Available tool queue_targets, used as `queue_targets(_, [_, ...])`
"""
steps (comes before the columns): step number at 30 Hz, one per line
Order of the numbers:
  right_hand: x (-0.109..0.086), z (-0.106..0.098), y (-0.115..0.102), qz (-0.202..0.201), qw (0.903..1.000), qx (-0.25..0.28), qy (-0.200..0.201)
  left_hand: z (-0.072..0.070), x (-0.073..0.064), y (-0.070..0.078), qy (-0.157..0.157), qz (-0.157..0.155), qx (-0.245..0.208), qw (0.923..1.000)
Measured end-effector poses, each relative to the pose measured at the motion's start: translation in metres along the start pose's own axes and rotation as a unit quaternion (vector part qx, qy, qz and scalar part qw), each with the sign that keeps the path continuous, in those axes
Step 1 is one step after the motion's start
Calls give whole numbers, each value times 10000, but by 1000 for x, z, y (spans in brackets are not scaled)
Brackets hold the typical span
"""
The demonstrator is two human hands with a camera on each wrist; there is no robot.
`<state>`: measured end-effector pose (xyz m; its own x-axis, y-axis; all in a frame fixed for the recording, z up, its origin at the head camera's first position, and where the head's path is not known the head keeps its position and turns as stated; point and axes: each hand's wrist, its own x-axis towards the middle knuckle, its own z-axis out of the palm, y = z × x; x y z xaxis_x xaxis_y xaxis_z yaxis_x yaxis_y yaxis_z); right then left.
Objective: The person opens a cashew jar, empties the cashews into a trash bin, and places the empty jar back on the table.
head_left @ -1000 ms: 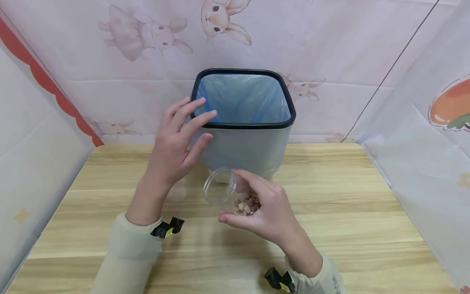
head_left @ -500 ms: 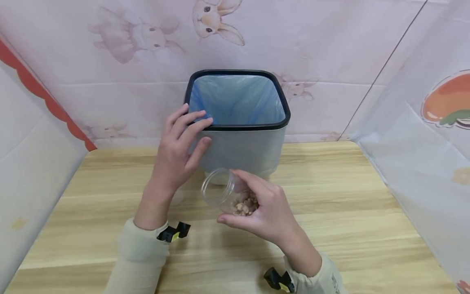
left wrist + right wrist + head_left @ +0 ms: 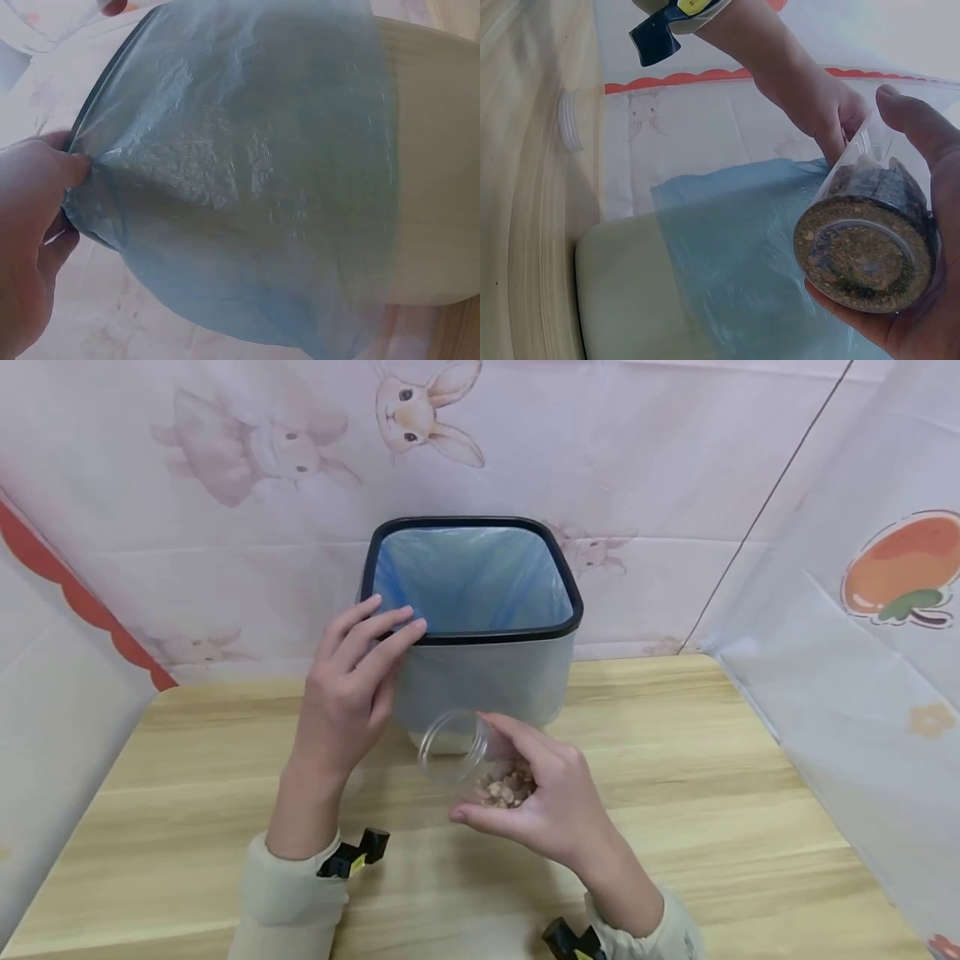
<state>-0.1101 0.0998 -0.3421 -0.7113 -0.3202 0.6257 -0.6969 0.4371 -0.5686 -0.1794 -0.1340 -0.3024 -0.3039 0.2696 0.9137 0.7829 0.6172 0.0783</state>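
My left hand (image 3: pixel 345 685) grips the near left corner of a trash bin (image 3: pixel 487 681), fingers over its black rim. In the left wrist view, the thumb presses the blue bin liner (image 3: pixel 225 165) where it folds over the outside. My right hand (image 3: pixel 555 785) holds a clear plastic jar (image 3: pixel 450 747) on its side, its mouth facing left in front of the bin. Light brown crumbly pieces (image 3: pixel 506 785) lie in the jar. From the right wrist view, the jar bottom (image 3: pixel 862 255) shows fine brown crumbs against it.
A clear ridged lid (image 3: pixel 569 121) lies on the wooden table (image 3: pixel 675 777), partly behind my left wrist in the head view. Behind the bin rises a pink backdrop (image 3: pixel 300 585) printed with rabbits. White side sheets (image 3: pixel 862 693) border the table.
My left hand has come down from hovering beside the bin and now grips its rim. The right hand keeps the tilted jar nearly in place. The head view has shifted slightly.
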Motion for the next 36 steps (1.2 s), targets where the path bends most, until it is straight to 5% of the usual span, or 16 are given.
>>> queue_targets(13, [12,-41,3,351,9981,460,195,4,0,1,-165,63,103,9998])
queue_targets(25, [66,-107,4,401,9990,170,76,2,-3,1,-353,-75,183,9992])
queue_targets(36, [111,-126,16,1163,9925,-50,-372,2,-3,0,-328,-58,81,9994])
